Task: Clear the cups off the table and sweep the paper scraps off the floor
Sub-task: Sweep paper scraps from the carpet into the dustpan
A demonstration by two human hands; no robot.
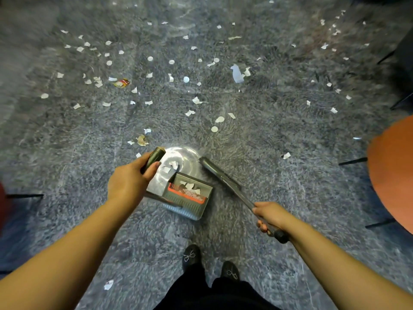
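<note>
Several white paper scraps (190,113) lie scattered over the grey speckled floor ahead of me. My left hand (128,180) grips the dark upright handle (154,156) of a grey dustpan (190,198). The pan stands on the floor in front of my feet, with an orange comb strip and a few scraps inside. My right hand (271,217) holds the long handle of a broom (220,175). The broom head rests on the floor just right of the dustpan.
An orange round table edge (391,175) juts in at the right, with dark chair or table legs (353,161) around it. A yellow-red wrapper (121,82) lies among the scraps at the left. My black shoes (192,257) stand behind the dustpan.
</note>
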